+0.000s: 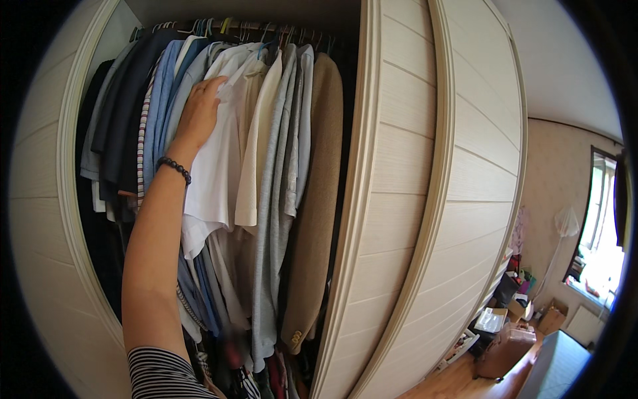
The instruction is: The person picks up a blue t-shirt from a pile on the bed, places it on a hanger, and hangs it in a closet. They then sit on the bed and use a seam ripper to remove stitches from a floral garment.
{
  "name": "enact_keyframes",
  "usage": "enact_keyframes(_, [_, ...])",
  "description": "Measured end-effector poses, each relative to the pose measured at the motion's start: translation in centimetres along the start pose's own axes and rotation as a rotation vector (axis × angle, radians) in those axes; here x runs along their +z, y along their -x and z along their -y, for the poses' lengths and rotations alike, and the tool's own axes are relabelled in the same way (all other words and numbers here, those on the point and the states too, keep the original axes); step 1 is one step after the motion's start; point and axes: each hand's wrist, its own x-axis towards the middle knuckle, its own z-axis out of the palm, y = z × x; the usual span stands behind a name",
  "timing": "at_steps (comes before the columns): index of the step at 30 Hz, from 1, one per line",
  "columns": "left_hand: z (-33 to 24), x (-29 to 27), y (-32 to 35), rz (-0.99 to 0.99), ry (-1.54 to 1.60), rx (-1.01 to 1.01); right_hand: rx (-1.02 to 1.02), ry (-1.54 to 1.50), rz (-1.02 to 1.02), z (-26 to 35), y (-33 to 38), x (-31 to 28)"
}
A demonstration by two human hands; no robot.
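My left hand (pixel 201 110) reaches up into the wardrobe, a dark beaded bracelet (pixel 175 169) around its wrist. Its fingers are bent and close on the upper part of a white shirt (pixel 216 159), near the shoulder. The shirt hangs among other clothes, its hem lower than the cream garment (pixel 250 179) to its right. On the left, blue shirts (pixel 161 100) and dark jackets (pixel 126 126) hang tightly packed. Grey garments (pixel 271 219) and a brown jacket (pixel 314 186) hang on the right. My right hand does not show.
Cream sliding doors (pixel 402 166) stand right of the opening, and a pale frame (pixel 70 133) borders its left. Hangers (pixel 226 26) line the rail. Lower clothes (pixel 249 382) hang beneath. Farther right are a brown suitcase (pixel 506 349), boxes (pixel 553 316), a bed (pixel 555 366) and a window (pixel 598 226).
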Motion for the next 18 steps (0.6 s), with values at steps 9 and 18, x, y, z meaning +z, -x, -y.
enact_keyframes(9, [-1.5, -1.1, 0.9, 0.042, -0.444, 0.342, 0.013, 0.002, 0.036, 1.3, 0.5, -0.9])
enact_keyframes(18, [-4.3, 2.5, 0.9, 0.250, -0.183, -0.173, 0.000, -0.007, 0.062, 0.8, 0.1, 0.5])
